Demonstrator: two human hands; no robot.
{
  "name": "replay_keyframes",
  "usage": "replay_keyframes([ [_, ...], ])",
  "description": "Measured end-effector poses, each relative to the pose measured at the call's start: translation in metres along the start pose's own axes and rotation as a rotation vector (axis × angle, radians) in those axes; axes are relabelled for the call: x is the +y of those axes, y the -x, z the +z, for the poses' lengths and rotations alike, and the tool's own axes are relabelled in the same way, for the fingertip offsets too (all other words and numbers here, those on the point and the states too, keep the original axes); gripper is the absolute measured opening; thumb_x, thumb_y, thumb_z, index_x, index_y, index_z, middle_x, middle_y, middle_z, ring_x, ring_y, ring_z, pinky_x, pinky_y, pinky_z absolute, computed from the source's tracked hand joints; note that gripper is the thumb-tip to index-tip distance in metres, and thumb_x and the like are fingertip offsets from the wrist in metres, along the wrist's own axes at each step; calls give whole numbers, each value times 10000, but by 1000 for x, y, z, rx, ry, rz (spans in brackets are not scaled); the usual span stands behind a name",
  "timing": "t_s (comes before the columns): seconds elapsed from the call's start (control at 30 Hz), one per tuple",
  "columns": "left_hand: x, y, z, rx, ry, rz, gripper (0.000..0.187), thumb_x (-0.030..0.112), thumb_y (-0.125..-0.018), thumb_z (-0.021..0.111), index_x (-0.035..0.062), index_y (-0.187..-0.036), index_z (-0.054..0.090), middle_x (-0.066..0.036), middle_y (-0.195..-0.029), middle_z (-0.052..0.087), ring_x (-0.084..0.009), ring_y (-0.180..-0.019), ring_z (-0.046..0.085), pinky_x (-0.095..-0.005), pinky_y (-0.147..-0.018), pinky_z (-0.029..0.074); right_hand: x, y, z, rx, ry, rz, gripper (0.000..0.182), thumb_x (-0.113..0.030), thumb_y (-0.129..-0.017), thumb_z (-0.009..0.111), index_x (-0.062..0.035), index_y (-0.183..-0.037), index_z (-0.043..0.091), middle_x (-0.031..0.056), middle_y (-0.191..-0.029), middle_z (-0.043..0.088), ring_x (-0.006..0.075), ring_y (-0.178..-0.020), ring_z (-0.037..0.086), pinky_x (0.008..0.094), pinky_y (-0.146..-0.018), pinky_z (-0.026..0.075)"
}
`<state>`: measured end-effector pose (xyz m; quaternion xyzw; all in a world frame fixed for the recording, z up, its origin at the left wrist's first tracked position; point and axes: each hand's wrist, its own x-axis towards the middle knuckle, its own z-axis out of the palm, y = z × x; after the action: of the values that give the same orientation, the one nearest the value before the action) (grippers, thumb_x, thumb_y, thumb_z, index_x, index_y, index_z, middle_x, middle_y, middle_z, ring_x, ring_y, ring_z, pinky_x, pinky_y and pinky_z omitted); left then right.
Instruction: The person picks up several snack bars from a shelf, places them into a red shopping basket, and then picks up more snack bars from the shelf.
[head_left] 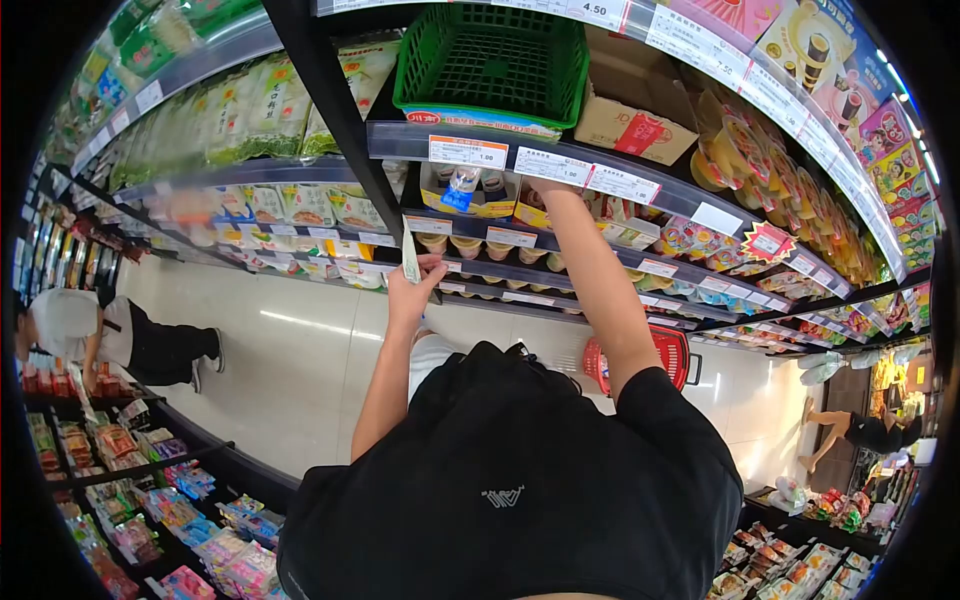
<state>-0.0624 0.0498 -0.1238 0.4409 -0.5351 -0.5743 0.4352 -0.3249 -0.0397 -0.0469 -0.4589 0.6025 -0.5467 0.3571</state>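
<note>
My left hand (412, 288) is closed, its fingers pinching a narrow pale strip (410, 252) that looks like paper or a label. The strip stands upright beside the black shelf post. My right arm reaches forward into a shelf, and the right hand (548, 187) shows only in part below a row of white price labels (552, 165). Its fingers are hidden behind the shelf edge. Next to it, on the left, is an open yellow-edged carton (490, 208) with a blue and white packet (460, 190) at its front.
Above the labels sits a green plastic basket (490, 60) beside an open cardboard box (640, 105). A red shopping basket (675, 355) is on the floor to my right. One person (150, 340) stands at the far left, another (880, 432) at the far right.
</note>
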Motion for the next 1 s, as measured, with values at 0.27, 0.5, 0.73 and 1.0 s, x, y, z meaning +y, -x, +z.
replay_keyframes([
  [0.27, 5, 5, -2, -19, -37, -41, 237, 62, -796, 666, -58, -991, 604, -54, -772, 616, -77, -652, 561, -210, -564, 460, -4, -14, 28, 21, 116, -99, 251, -233, -786, 663, -47, -954, 655, 81, -871, 664, 178, -740, 611, 312, -623, 474],
  [0.5, 6, 6, -3, -85, -65, -55, 261, 89, -791, 667, -51, -1002, 602, -92, -834, 651, -102, -750, 611, -211, -612, 468, -4, -3, 39, 60, 219, -172, 259, -245, -791, 655, -50, -960, 655, 87, -880, 664, 187, -744, 614, 320, -624, 476],
  [0.73, 11, 7, -3, -102, -3, -60, 254, 98, -786, 667, -50, -982, 605, -95, -838, 656, -94, -722, 600, -215, -620, 461, -3, 0, 31, 105, 328, -243, 267, -257, -795, 647, -52, -965, 656, 94, -889, 664, 196, -749, 616, 329, -625, 477],
  [1.0, 7, 6, -2, -122, -32, -66, 250, 102, -784, 666, -50, -973, 606, -75, -810, 651, -85, -703, 579, -214, -615, 449, -1, -5, 10, 171, 458, -296, 276, -271, -799, 638, -56, -972, 656, 102, -900, 664, 206, -754, 619, 338, -627, 479],
])
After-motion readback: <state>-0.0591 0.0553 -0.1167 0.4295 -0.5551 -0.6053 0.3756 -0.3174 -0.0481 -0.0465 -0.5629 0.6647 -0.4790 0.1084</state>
